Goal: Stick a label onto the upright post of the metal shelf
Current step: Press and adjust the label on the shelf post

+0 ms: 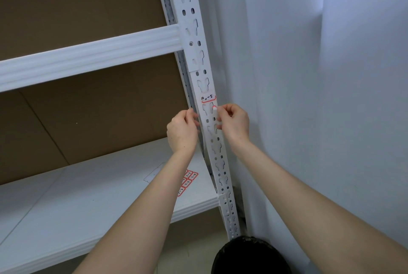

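Observation:
The white perforated upright post (pixel 198 53) of the metal shelf runs from top centre down to the floor. A white label with a red border and handwritten marks (pixel 208 98) is stuck across the post. Just below it, my right hand (pixel 234 122) pinches a small label with a red edge (pixel 214 108) against the post's right side. My left hand (pixel 182 129) is curled at the post's left edge at the same height, fingertips touching the post. I cannot tell whether it holds anything.
A sheet of red-bordered labels (pixel 187 182) lies on the white lower shelf board (pixel 88 203), partly under my left forearm. A white beam (pixel 88 57) crosses above. Brown cardboard backs the shelf. A white wall stands right, and a black bin (pixel 249 256) sits at the post's foot.

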`<action>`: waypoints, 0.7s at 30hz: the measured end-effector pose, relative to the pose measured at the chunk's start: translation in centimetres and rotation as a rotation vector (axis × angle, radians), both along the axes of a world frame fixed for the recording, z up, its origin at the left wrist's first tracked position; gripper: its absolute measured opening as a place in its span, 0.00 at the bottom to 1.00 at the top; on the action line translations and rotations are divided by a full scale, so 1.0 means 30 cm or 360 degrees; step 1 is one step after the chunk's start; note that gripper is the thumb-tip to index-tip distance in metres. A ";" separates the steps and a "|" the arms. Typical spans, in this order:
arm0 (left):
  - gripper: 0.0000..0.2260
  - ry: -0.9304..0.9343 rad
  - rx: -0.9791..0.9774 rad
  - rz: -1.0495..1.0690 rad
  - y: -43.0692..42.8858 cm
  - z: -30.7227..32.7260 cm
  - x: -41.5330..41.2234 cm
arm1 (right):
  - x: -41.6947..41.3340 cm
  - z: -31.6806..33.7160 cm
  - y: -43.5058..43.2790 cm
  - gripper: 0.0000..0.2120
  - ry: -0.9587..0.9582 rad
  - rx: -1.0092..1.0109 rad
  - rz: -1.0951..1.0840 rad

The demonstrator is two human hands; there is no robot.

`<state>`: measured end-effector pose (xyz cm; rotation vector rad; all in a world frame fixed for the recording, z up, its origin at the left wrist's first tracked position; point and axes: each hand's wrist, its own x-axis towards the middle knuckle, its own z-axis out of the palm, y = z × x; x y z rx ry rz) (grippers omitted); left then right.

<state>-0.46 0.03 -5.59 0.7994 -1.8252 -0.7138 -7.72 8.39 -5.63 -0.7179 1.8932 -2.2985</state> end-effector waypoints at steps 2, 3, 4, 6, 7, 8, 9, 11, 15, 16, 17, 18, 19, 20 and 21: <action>0.09 0.0138 0.0129 -0.0092 0.012 0.010 -0.001 | 0.009 -0.009 0.000 0.08 -0.0003 0.0013 0.0082; 0.07 0.0236 0.0187 -0.0146 0.019 0.017 -0.001 | 0.014 -0.014 0.001 0.07 -0.0012 0.0013 0.0107; 0.05 0.0319 0.0228 -0.0190 0.025 0.022 -0.001 | 0.019 -0.019 0.003 0.07 -0.0023 0.0011 0.0125; 0.05 0.0379 0.0297 -0.0292 0.041 0.018 0.001 | 0.025 -0.034 0.014 0.08 -0.0036 0.0012 0.0150; 0.06 0.0371 0.0354 -0.0387 0.055 0.007 0.005 | 0.027 -0.047 0.021 0.09 -0.0044 0.0013 0.0163; 0.05 0.0348 0.0434 -0.0514 0.070 -0.010 0.009 | 0.029 -0.062 0.028 0.09 -0.0050 0.0025 0.0181; 0.04 0.0321 0.0533 -0.0657 0.086 -0.031 0.015 | 0.033 -0.081 0.034 0.09 -0.0049 0.0059 0.0202; 0.06 0.0251 0.0714 -0.0862 0.110 -0.082 0.028 | 0.042 -0.128 0.050 0.10 -0.0047 0.0151 0.0239; 0.07 0.0078 0.0824 -0.0898 0.116 -0.188 0.059 | 0.065 -0.233 0.102 0.09 -0.0129 0.0274 0.0318; 0.07 0.0019 0.0834 -0.0885 0.116 -0.219 0.068 | 0.072 -0.264 0.116 0.10 -0.0158 0.0305 0.0341; 0.07 -0.0038 0.0852 -0.0859 0.117 -0.258 0.080 | 0.082 -0.300 0.130 0.10 -0.0195 0.0348 0.0363; 0.06 -0.0090 0.0870 -0.0819 0.120 -0.297 0.091 | 0.093 -0.337 0.139 0.10 -0.0236 0.0392 0.0379; 0.06 -0.0134 0.0886 -0.0771 0.125 -0.340 0.103 | 0.105 -0.375 0.149 0.11 -0.0280 0.0439 0.0385; 0.06 -0.0178 0.0897 -0.0718 0.133 -0.382 0.114 | 0.117 -0.411 0.157 0.11 -0.0318 0.0487 0.0381; 0.05 -0.0227 0.0901 -0.0666 0.142 -0.424 0.125 | 0.127 -0.447 0.163 0.12 -0.0343 0.0543 0.0370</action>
